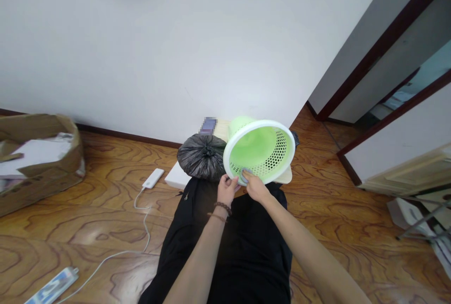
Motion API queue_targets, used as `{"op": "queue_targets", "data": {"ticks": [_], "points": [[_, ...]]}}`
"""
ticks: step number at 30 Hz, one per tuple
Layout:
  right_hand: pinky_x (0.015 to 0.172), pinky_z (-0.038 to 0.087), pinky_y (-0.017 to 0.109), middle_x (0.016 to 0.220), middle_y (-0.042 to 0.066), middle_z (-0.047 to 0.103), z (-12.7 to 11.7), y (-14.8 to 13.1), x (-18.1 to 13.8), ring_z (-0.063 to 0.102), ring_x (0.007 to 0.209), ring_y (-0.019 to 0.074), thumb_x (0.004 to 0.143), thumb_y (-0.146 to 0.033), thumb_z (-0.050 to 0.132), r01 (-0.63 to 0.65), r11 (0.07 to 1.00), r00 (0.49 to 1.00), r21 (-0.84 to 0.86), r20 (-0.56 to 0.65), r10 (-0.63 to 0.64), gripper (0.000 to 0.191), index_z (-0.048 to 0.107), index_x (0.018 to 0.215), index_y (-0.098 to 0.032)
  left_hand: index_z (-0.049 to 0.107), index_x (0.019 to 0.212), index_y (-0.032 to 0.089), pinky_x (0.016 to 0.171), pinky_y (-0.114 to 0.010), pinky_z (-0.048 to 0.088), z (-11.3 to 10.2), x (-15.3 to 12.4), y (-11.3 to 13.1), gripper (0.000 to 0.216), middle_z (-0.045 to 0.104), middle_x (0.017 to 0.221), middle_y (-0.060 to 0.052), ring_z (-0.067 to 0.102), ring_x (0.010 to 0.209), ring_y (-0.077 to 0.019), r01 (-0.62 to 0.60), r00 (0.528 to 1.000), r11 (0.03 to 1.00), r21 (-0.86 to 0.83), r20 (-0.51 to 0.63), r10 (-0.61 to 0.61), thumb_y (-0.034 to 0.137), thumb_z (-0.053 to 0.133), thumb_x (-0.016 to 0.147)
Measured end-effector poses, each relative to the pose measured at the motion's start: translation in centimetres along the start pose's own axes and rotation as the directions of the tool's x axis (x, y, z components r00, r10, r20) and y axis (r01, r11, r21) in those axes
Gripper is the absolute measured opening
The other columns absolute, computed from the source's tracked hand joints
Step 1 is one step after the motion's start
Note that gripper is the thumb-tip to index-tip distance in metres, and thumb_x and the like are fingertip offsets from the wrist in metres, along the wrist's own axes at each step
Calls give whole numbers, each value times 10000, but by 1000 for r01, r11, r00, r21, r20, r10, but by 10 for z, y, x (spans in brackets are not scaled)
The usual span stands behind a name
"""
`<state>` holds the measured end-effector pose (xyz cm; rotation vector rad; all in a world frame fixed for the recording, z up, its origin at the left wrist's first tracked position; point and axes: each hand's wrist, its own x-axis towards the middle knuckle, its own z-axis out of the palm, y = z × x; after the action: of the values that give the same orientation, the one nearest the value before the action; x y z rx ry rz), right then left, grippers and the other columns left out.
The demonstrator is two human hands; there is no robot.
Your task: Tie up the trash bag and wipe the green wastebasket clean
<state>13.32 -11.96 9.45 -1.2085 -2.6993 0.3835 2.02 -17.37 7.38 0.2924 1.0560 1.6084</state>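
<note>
A light green plastic waste basket (260,146) with a white rim and perforated wall is tipped on its side, its opening facing me. My left hand (226,189) pinches the lower rim from the left, a bead bracelet on its wrist. My right hand (254,184) grips the same lower rim, fingers curled inside the basket. Just left of the basket sits a tied dark grey rubbish bag (201,156). The basket's inside shows nothing in it.
A torn cardboard box (37,158) with white sheets stands at the left. A white power brick (152,178) and its cable run to a power strip (52,287) on the wooden floor. A white flat box (177,177) lies under the bag. An open doorway is at the right.
</note>
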Motion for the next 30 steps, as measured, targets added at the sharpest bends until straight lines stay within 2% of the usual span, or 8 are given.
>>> {"op": "queue_targets", "data": {"ticks": [4,9,12,15,18,20,25,30], "points": [[1075,225,352,1324,154,454,-19,22,-8,367,1256,200,773,-50,368,67,980,998,-188,26,-63,510,462,1275,-49,440,896,172,829,-441,491,-3,2,4,381,679,870,-76,671,757,-181,15,1000,1000,-3,-27,-15,285,720,663],[1073,196,385,1286,209,474,-32,43,-15,377,1246,239,824,-64,328,-69,931,997,-358,-41,59,436,507,1217,-8,453,919,173,826,-441,493,-1,2,6,386,677,893,-85,671,751,-180,2,1000,1000,13,-23,-2,296,718,667],[1063,221,382,1300,218,454,-22,33,-12,374,1248,238,788,-67,378,-126,953,992,-276,-15,126,464,479,1235,4,459,913,171,838,-443,486,2,-1,4,401,680,885,-81,668,784,-184,3,1000,1000,15,-25,-3,296,731,646],[1048,273,352,1304,182,466,-7,12,-3,395,1236,210,745,-40,379,-146,985,989,-94,25,149,513,469,1250,-21,461,895,165,850,-443,478,2,-3,3,411,685,849,-69,666,794,-187,6,1000,1000,10,-2,-6,298,742,626],[1034,312,313,1309,112,481,-2,-3,5,421,1219,171,765,-36,328,-106,992,994,63,23,105,517,487,1254,-90,466,912,164,845,-441,481,-1,-2,4,422,687,841,-64,668,793,-191,5,1000,1000,19,17,-5,299,743,624],[1040,304,299,1324,103,466,-6,-6,7,405,1232,160,764,-35,322,-32,997,999,76,24,30,532,475,1270,-94,464,917,165,837,-440,487,-3,-1,6,417,686,855,-69,671,779,-192,10,1000,1000,21,19,-10,299,738,633],[1069,236,356,1313,161,464,-27,14,-1,374,1252,205,758,-40,375,88,979,995,-186,58,-78,528,455,1280,-49,450,894,169,831,-443,491,-2,2,6,377,679,888,-91,674,766,-192,41,999,999,-16,-27,-42,288,723,663],[1076,191,388,1281,207,480,-35,38,-11,363,1257,242,819,-59,330,-51,924,998,-379,-42,38,446,500,1229,-15,465,915,167,837,-439,491,2,-1,8,385,676,906,-96,671,781,-189,28,999,1000,-10,-34,-29,284,728,659]]}}
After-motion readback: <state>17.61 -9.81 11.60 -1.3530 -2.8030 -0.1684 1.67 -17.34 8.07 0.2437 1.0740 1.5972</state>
